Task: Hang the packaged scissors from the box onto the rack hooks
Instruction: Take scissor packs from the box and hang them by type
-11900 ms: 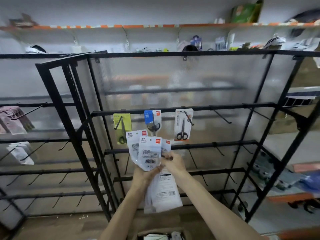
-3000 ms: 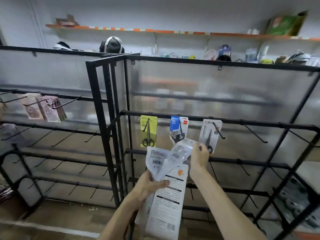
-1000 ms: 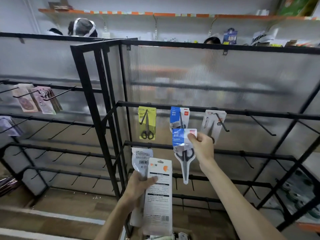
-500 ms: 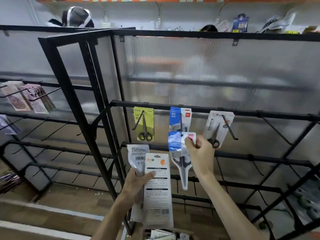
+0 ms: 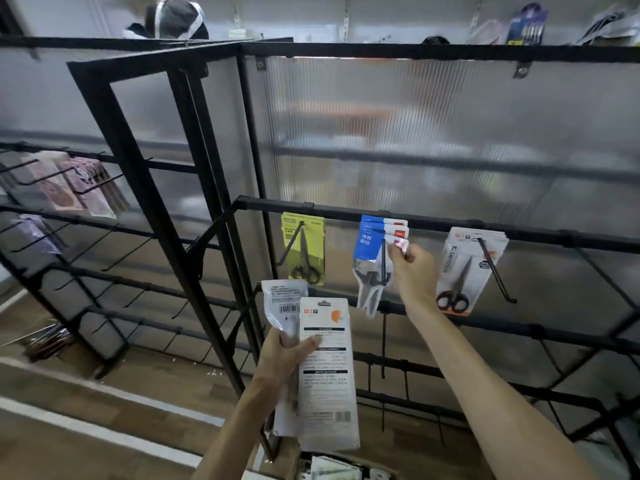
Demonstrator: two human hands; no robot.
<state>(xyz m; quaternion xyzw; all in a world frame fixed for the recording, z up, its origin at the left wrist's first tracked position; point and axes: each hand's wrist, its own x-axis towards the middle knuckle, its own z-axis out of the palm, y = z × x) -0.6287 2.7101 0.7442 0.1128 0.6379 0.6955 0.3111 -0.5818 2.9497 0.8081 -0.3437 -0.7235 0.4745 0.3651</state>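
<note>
My right hand (image 5: pixel 414 271) pinches the top right corner of a blue-carded scissors pack (image 5: pixel 370 258) at the middle hook (image 5: pixel 383 261) of the black rack (image 5: pixel 346 209), in front of like blue packs hanging there. My left hand (image 5: pixel 282 362) grips a stack of white packs (image 5: pixel 327 372), backs facing me, below the rack bar. A yellow-green scissors pack (image 5: pixel 304 247) hangs on the left hook, white packs with orange-trimmed scissors (image 5: pixel 467 268) on the right one. The box (image 5: pixel 341 469) shows at the bottom edge.
Several bare hooks jut from the lower bars (image 5: pixel 450 323) and on the right (image 5: pixel 595 271). A second rack on the left holds pinkish packs (image 5: pixel 79 188). A ribbed translucent panel (image 5: pixel 415 133) backs the rack. Another person's head (image 5: pixel 176 19) shows beyond it.
My right hand has lifted the blue pack up from below the bar to the middle hook, against the blue packs there. My left hand stays low with the white stack.
</note>
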